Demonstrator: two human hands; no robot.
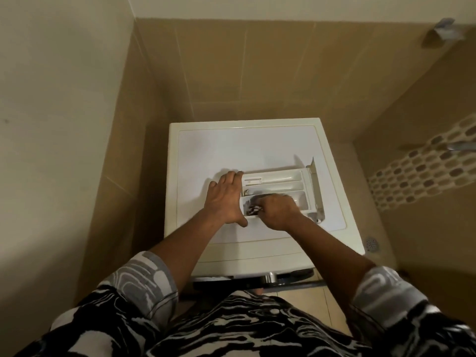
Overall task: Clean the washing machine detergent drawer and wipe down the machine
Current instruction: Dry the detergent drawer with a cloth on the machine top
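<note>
A white detergent drawer [283, 179] lies pulled out on top of the white washing machine [231, 145], its front panel at the right end. My left hand [226, 199] grips the drawer's left end, fingers over the far corner and thumb at the near edge. In the nearest compartment my right hand [277, 210] holds a dark patterned cloth [253, 208] bunched under its fingers. Most of the cloth is hidden by that hand.
The machine stands in a narrow tan-tiled alcove, a cream wall close on the left. A floor drain [371, 244] lies at the right of the machine. The machine's door rim and chrome handle [270, 276] show below its front edge.
</note>
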